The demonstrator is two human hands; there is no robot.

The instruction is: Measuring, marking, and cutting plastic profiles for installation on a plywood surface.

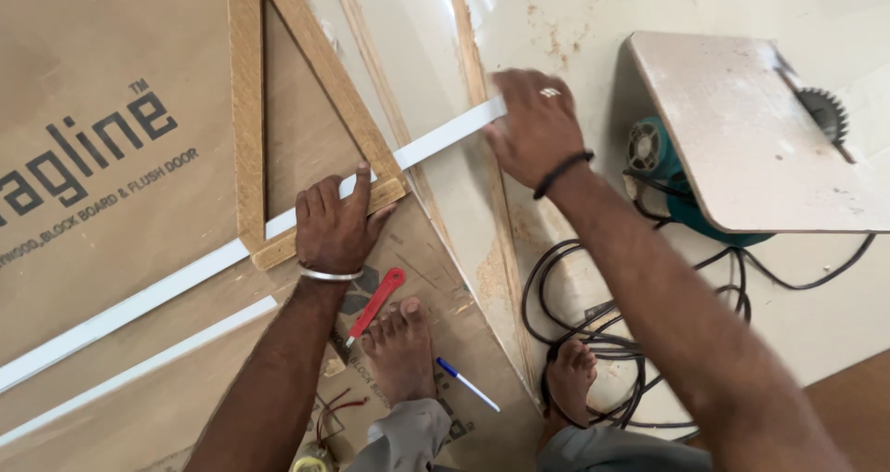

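A long white strip (436, 138) lies diagonally across a brown board (111, 92) and over the lower edge of a wooden triangle frame (306, 55). My left hand (336, 223) presses flat on the strip at the triangle's lower corner, fingers spread. Over at the strip's upper right end, my right hand (536, 124) grips it. A second white strip (139, 365) lies parallel, lower on the board.
A red-handled cutter (375, 303) and a blue-capped pen (466, 384) lie by my bare feet (400, 351). A teal circular saw mounted under a small board (751, 129) stands at the right, with black cable (593, 333) coiled on the floor. Thin wooden battens (477, 64) lie beyond.
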